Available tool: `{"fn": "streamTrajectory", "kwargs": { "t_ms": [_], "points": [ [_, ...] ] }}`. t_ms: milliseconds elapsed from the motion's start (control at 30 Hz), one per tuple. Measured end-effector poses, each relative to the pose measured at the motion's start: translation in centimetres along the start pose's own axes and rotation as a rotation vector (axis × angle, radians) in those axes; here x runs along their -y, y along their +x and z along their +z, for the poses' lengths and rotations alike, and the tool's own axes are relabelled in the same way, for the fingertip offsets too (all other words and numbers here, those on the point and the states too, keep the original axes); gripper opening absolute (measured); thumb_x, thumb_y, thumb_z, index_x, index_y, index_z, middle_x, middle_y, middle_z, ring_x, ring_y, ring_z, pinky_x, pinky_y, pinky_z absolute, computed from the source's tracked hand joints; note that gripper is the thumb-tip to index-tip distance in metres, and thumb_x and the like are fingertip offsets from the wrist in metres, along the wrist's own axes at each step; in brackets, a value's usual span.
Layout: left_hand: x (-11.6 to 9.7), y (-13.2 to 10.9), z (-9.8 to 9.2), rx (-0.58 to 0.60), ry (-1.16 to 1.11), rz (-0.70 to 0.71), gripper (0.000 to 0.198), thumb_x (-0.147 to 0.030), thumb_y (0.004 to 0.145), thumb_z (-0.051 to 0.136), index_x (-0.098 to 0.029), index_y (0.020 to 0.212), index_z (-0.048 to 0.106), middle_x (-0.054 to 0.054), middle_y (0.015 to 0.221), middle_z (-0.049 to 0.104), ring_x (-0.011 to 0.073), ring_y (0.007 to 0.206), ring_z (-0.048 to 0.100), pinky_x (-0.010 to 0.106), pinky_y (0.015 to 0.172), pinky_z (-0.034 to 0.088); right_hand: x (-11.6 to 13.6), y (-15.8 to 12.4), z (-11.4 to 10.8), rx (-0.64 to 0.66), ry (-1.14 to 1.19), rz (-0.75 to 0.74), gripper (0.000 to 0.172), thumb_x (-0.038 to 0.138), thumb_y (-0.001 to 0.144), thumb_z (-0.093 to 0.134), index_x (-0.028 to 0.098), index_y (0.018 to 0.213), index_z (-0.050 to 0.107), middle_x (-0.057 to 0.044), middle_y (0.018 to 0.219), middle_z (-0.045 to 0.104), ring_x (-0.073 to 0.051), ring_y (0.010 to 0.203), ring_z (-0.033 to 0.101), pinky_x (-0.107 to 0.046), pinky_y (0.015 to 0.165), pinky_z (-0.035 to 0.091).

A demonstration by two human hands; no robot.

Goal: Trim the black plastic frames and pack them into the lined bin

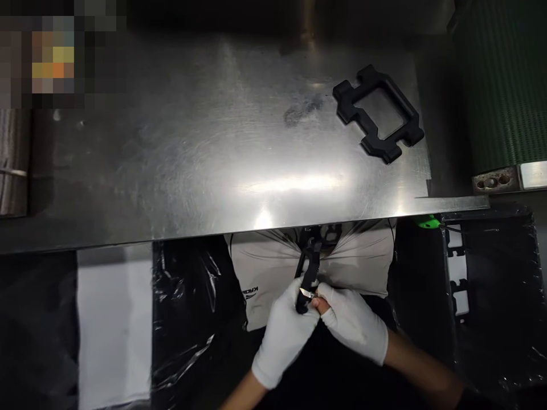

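A dark, angular black frame piece (313, 265) is gripped in my gloved left hand (285, 327), held just below the front edge of the metal table. My right hand (354, 320), gloved with a bare thumb tip showing, is closed on a small knife; its blade (306, 293) lies against or very near the lower end of that piece. The knife's handle is hidden in my fingers. On the table at the upper right rests another black frame (371, 126), with a squarish opening in its middle.
The metal table (192, 142) spans the view above my hands. A green textured belt (506, 85) stands at the right, with a metal end bracket (496, 181). Black plastic-wrapped containers (499, 285) flank me, and a green object (427, 221) sits by the right one.
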State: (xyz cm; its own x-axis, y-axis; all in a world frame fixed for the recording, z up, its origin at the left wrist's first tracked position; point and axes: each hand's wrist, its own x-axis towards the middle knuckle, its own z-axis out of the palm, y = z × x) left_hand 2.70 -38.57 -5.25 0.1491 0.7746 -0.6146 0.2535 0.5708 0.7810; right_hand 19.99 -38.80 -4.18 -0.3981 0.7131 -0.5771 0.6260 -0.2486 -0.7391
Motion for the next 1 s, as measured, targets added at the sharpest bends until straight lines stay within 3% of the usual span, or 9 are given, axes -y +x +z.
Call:
{"fn": "streamTrajectory", "kwargs": {
  "t_ms": [200,367,733,933,1000],
  "points": [
    [0.0,0.1,0.2,-0.037,-0.022,-0.069,0.021,-0.029,0.075,0.063,-0.019,0.093,0.07,0.002,0.081,0.071,0.0211,0.076,0.065,0.032,0.073,0.056,0.0,0.1,1.6,-0.032,-0.019,0.115,0.022,0.036,0.114,0.045,0.024,0.11,0.063,-0.005,0.096,0.079,-0.022,0.082,0.076,-0.028,0.07,0.046],
    [-0.3,0.2,0.3,-0.031,-0.044,-0.078,0.018,-0.031,0.075,0.062,-0.019,0.087,0.067,0.001,0.078,0.068,0.0193,0.073,0.061,0.03,0.069,0.053,-0.1,0.1,2.3,-0.049,-0.049,0.167,0.02,0.035,0.113,0.047,0.024,0.11,0.063,-0.005,0.097,0.08,-0.023,0.085,0.078,-0.027,0.068,0.044],
    [-1.2,-0.1,0.4,-0.087,0.005,-0.072,0.018,-0.032,0.077,0.063,-0.02,0.087,0.07,0.001,0.076,0.071,0.0208,0.073,0.064,0.031,0.071,0.054,0.7,0.1,1.9,-0.085,0.07,0.193,0.016,0.032,0.112,0.046,0.026,0.103,0.058,-0.003,0.094,0.077,-0.022,0.085,0.076,-0.026,0.071,0.046],
    [-1.2,0.0,0.0,-0.068,-0.022,-0.055,0.031,-0.027,0.072,0.061,-0.019,0.098,0.076,0.003,0.085,0.076,0.0233,0.08,0.069,0.033,0.078,0.057,0.3,-0.5,0.4,-0.038,0.111,0.034,0.021,0.034,0.113,0.046,0.026,0.098,0.058,-0.001,0.09,0.073,-0.02,0.08,0.071,-0.028,0.073,0.048],
    [-1.3,0.0,-0.8,-0.043,-0.019,-0.06,0.039,-0.025,0.072,0.061,-0.019,0.107,0.078,0.003,0.085,0.076,0.0228,0.078,0.067,0.032,0.076,0.056,0.0,-0.7,-0.5,-0.083,0.105,0.002,0.019,0.038,0.111,0.051,0.026,0.099,0.059,-0.001,0.09,0.073,-0.02,0.081,0.071,-0.03,0.075,0.051]
  ]
}}
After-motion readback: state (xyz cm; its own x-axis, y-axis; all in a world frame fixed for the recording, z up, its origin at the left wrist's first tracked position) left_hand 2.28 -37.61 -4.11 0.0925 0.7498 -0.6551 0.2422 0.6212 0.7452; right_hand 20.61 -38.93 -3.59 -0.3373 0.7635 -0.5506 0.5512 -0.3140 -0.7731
